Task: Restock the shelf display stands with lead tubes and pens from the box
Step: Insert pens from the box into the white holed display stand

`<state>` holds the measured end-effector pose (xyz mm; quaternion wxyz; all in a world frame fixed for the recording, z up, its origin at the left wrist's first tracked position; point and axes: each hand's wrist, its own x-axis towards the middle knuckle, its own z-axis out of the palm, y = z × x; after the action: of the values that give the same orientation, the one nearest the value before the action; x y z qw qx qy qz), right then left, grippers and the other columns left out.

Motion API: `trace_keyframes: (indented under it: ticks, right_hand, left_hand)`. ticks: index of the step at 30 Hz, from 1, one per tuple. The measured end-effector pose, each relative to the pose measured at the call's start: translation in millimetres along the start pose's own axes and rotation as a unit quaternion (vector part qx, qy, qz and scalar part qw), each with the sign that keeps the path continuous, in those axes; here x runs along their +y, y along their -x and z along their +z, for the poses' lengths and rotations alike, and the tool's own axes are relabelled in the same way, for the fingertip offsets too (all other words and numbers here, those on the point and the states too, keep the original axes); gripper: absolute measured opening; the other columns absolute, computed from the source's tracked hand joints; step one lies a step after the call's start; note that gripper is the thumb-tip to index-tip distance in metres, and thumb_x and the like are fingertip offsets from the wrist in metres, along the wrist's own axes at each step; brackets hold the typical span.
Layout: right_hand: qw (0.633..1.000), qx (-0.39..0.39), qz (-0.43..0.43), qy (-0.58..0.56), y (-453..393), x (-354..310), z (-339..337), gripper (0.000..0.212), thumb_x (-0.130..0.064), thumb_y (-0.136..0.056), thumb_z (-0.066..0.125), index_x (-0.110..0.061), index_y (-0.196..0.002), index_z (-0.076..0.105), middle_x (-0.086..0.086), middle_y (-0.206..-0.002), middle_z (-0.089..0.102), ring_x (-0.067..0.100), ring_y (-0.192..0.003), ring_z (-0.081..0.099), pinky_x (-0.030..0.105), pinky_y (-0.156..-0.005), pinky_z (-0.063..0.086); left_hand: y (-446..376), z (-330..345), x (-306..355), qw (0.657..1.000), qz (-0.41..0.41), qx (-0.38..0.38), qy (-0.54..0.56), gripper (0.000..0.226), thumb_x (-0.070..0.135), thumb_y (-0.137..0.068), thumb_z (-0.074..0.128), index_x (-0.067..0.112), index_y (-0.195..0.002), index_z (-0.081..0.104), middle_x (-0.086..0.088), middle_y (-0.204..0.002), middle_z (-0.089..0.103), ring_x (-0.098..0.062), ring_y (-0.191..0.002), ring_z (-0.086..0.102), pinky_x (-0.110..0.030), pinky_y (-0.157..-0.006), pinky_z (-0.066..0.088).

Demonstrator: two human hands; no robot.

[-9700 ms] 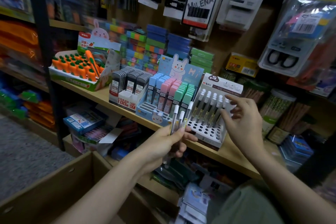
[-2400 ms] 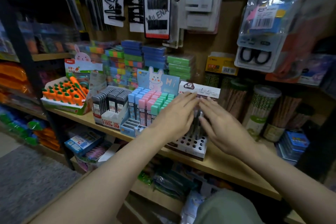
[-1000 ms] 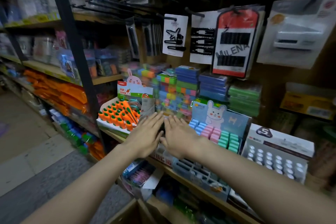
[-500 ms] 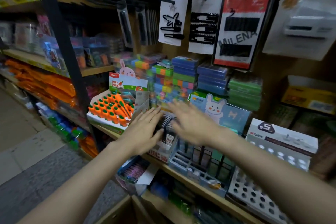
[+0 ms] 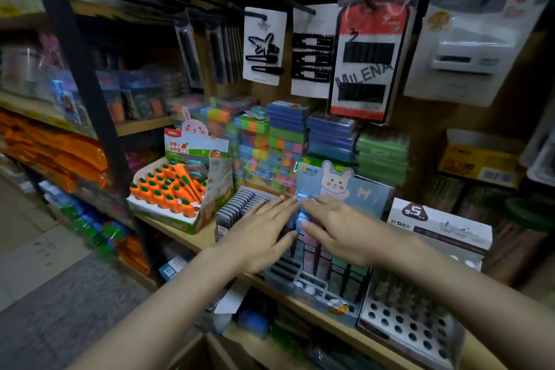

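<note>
My left hand (image 5: 258,234) and my right hand (image 5: 339,228) lie flat, fingers straight, side by side on top of the pastel lead tubes in the blue rabbit display stand (image 5: 318,288). The fingertips nearly meet over the blue tubes (image 5: 300,216). Just left of the hands stands a stand of black lead tubes (image 5: 243,204). To the right is the white pen stand (image 5: 420,303) with round holes, its pens blurred. Both hands hold nothing.
A carrot-shaped cutter display (image 5: 177,192) stands at the left on the wooden shelf (image 5: 192,237). Stacked colourful boxes (image 5: 285,141) fill the back. Hair clip cards (image 5: 369,57) hang above. A black shelf upright (image 5: 87,93) rises at the left. A cardboard box edge (image 5: 192,351) shows below.
Both hands have shifted right from the black lead tubes onto the pastel tubes in the rabbit stand. The view has swung a little.
</note>
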<state>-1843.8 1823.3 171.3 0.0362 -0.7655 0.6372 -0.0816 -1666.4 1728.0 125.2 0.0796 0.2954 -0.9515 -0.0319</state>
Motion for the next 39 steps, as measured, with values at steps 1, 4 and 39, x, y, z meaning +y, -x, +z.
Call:
trace_keyframes:
  ticks: [1,4,39]
  right_hand:
    - [1.0,-0.012,0.007,0.006,0.0,1.3,1.3,0.048,-0.048,-0.102,0.028,-0.018,-0.137,0.041,0.008,-0.129,0.051,0.024,-0.121,0.048,0.043,-0.103,0.041]
    - [1.0,-0.019,0.008,0.01,5.0,7.0,2.9,0.053,-0.053,-0.101,0.024,-0.019,-0.138,0.038,0.007,-0.132,0.05,0.023,-0.122,0.048,0.042,-0.105,0.041]
    - [0.987,-0.017,0.009,0.162,118.0,23.1,8.0,0.075,-0.063,-0.092,0.001,-0.025,-0.156,0.005,-0.008,-0.162,-0.001,0.011,-0.148,-0.014,0.035,-0.108,-0.03]
  left_hand:
    - [-0.2,-0.3,-0.6,1.0,0.001,0.002,-0.002,0.061,0.049,-0.101,0.027,0.027,-0.155,0.008,0.013,-0.162,0.003,-0.004,-0.148,-0.003,-0.034,-0.122,0.003]
    - [-1.4,-2.0,-2.7,1.0,0.002,0.013,-0.005,0.061,0.051,-0.1,0.028,0.027,-0.154,0.011,0.014,-0.161,0.006,-0.004,-0.147,-0.002,-0.034,-0.122,0.004]
    - [21.3,-4.2,66.0,0.99,0.133,0.008,0.041,0.056,0.056,-0.1,0.025,0.038,-0.152,0.017,0.024,-0.158,0.009,0.008,-0.143,-0.012,-0.021,-0.118,-0.009]
